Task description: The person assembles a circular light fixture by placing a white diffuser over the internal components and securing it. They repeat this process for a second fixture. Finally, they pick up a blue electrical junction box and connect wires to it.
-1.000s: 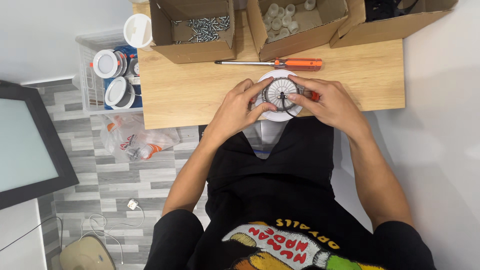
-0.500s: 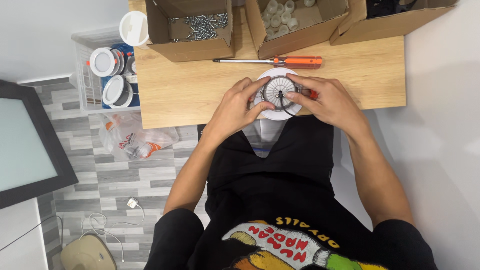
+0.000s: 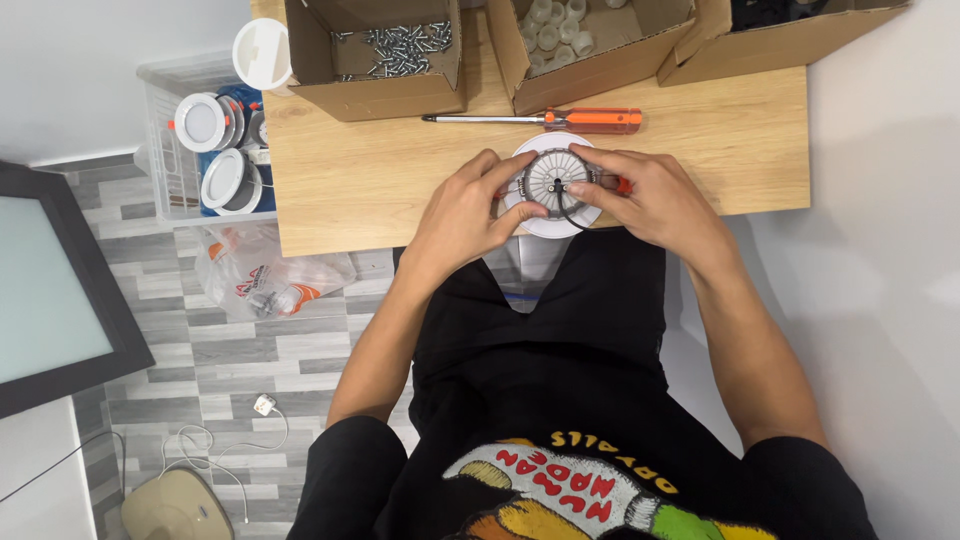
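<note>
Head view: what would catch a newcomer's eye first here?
Both hands, left hand and right hand, grip a round white lamp with a finned metal back at the desk's near edge. Just behind it lies an orange-handled screwdriver, and beyond that an open box of screws.

Left hand [image 3: 468, 215] and right hand [image 3: 650, 200] clasped on a round white lamp fitting [image 3: 553, 185] at wooden table [image 3: 380, 180] edge, orange-handled screwdriver [image 3: 560, 120] lying just beyond, cardboard boxes [image 3: 375, 60] behind.
</note>
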